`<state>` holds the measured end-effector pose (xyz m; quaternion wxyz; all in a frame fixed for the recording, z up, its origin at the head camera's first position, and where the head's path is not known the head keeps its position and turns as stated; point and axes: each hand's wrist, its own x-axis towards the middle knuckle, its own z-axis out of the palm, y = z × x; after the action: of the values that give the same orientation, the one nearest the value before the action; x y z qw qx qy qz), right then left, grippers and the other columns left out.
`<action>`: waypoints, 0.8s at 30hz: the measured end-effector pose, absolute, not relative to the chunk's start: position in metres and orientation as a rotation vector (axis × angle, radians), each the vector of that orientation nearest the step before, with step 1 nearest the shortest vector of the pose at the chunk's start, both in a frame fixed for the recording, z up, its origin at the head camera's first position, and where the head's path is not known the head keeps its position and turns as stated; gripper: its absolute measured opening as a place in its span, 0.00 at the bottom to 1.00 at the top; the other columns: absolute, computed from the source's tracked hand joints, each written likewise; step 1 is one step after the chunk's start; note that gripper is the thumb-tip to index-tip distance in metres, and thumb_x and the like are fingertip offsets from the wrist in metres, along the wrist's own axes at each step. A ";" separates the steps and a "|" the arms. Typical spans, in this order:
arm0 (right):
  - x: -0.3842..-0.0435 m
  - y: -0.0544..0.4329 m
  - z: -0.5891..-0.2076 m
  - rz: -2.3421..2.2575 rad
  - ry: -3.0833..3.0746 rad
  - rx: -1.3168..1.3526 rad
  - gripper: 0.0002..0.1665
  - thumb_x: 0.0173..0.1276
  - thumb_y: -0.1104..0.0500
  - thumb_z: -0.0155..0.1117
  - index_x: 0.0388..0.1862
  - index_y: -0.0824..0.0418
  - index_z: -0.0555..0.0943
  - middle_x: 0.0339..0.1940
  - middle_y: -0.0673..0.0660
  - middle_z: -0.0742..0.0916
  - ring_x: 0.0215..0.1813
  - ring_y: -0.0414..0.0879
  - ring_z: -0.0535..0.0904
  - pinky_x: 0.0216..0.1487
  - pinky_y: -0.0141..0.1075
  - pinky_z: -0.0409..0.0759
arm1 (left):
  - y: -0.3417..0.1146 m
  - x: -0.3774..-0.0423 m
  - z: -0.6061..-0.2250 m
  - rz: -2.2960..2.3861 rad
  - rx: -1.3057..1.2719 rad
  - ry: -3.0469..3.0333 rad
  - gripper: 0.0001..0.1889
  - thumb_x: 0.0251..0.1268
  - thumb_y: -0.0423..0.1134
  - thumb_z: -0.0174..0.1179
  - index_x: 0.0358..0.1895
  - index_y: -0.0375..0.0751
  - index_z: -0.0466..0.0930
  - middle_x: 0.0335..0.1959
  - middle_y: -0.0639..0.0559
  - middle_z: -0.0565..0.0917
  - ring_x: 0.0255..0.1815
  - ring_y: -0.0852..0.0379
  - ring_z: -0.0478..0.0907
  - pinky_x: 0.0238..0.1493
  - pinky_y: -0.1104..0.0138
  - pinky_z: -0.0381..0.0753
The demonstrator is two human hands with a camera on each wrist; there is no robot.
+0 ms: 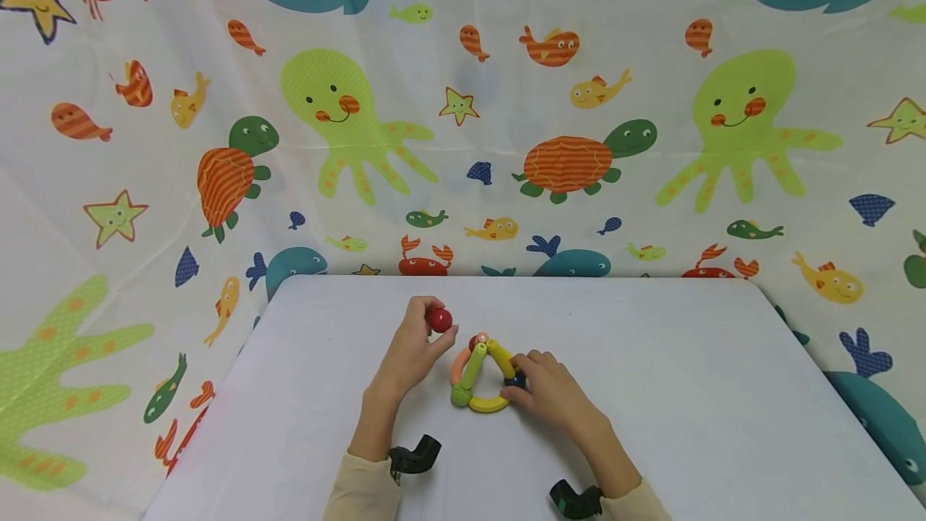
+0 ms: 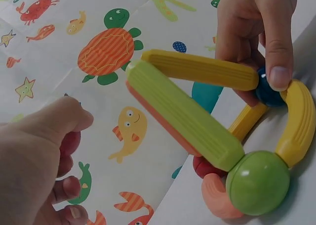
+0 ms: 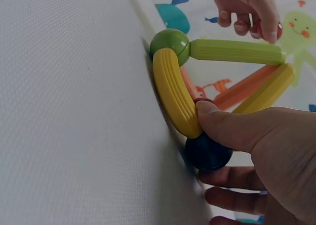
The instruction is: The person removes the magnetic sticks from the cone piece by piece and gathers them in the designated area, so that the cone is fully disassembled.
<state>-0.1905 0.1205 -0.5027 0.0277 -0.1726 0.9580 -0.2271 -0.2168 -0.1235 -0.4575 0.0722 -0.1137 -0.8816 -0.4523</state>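
My left hand (image 1: pixel 409 356) pinches a red ball (image 1: pixel 442 320) between thumb and fingers, up and left of a toy frame of rods and balls. In the frame, a light green rod (image 2: pixel 187 116), a straight yellow rod (image 2: pixel 202 70) and an orange rod (image 3: pixel 249 86) lean together to a peak. Curved rods join balls at its base: a green ball (image 2: pixel 259 183), a dark blue ball (image 3: pixel 208 152) and another red ball (image 2: pixel 201 166). My right hand (image 1: pixel 560 396) grips the dark blue ball at the right corner, its thumb by the curved yellow rod (image 3: pixel 173 91).
The toy stands on a white table (image 1: pixel 687 392). Behind the far edge hangs a cloth (image 1: pixel 492 119) printed with sea animals. A black wrist camera (image 1: pixel 415 455) is on the left wrist, and another black camera (image 1: pixel 575 498) on the right.
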 end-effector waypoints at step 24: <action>-0.191 0.121 -0.504 -0.712 2.963 -0.535 0.27 0.61 0.43 0.73 0.53 0.57 0.82 0.48 0.55 0.86 0.51 0.50 0.78 0.55 0.50 0.79 | -0.154 -0.236 -0.496 -1.210 0.032 -2.537 0.24 0.62 0.43 0.69 0.59 0.39 0.76 0.50 0.45 0.82 0.38 0.54 0.76 0.36 0.72 0.76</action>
<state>-0.1907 0.1208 -0.5044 0.0238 -0.1730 0.9574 -0.2300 -0.2359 -0.1543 -0.4960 0.1646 0.0112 -0.8903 -0.4244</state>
